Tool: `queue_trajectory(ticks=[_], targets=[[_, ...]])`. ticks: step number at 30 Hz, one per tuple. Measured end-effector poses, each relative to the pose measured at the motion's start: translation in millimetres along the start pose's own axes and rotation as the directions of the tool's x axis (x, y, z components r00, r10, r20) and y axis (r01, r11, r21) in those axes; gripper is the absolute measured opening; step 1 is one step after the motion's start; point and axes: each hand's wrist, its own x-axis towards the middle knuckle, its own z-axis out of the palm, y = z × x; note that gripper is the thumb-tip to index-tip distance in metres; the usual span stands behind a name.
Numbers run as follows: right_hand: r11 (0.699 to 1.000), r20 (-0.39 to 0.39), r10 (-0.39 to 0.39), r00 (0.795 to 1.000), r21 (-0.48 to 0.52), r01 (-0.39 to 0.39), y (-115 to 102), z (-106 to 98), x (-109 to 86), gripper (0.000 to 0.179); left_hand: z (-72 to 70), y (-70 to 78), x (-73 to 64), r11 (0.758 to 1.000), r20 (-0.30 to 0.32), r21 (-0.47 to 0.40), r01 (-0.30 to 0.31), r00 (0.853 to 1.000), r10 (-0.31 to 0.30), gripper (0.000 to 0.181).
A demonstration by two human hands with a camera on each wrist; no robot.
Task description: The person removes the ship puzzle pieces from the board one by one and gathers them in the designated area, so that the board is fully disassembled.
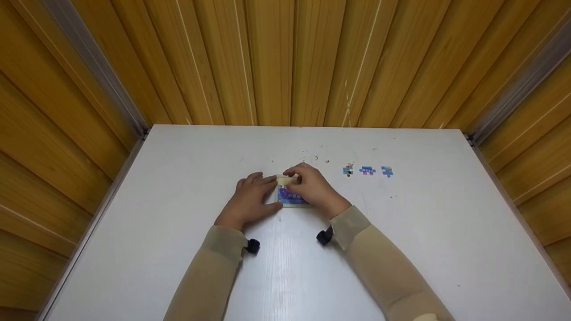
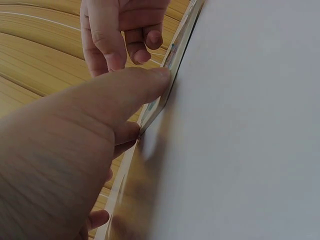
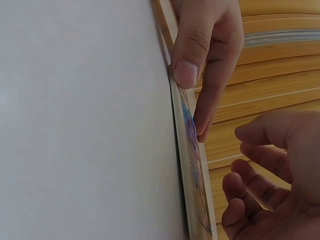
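Note:
A small framed jigsaw puzzle (image 1: pixel 294 199) lies flat on the table, its picture purple and blue with a pale yellow upper part. My left hand (image 1: pixel 250 199) holds it at the left side, thumb on the near corner and forefinger at the far corner. In the right wrist view the left thumb (image 3: pixel 187 74) presses on the light wooden frame (image 3: pixel 182 150). My right hand (image 1: pixel 312 187) is above the puzzle's right part and covers some of it. Its fingers (image 3: pixel 260 177) are loosely bent and apart, with nothing seen between them.
Three loose jigsaw pieces lie in a row to the right: one multicoloured piece (image 1: pixel 348 170), one blue and pink piece (image 1: pixel 367 170) and one blue piece (image 1: pixel 387 171). Small dark specks dot the white table (image 1: pixel 187 178). Yellow wood-look panels (image 1: pixel 267 62) wall the back and sides.

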Motion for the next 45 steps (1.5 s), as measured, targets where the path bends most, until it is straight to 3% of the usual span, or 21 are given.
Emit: queue_trajectory(ticks=[8, 19, 45], targets=[[0.997, 0.055, 0.041, 0.998, -0.06, -0.038, 3.5, 4.7, 0.7, 0.036, 0.7, -0.7, -1.2, 1.0, -0.008, -0.004, -0.012, 1.0, 0.012, 0.076], [0.98, 0.085, 0.029, 0.996, -0.198, -0.011, 5.9, 14.0, 1.1, 0.039, 2.6, -0.8, -0.8, 1.0, -0.015, -0.011, 0.0, 1.0, 0.0, 0.077], [0.986, 0.038, -0.001, 0.999, -0.168, 0.008, 3.1, 17.8, -1.0, 0.032, 1.0, -0.7, -1.2, 1.0, -0.011, -0.018, 0.0, 1.0, 0.0, 0.078]])
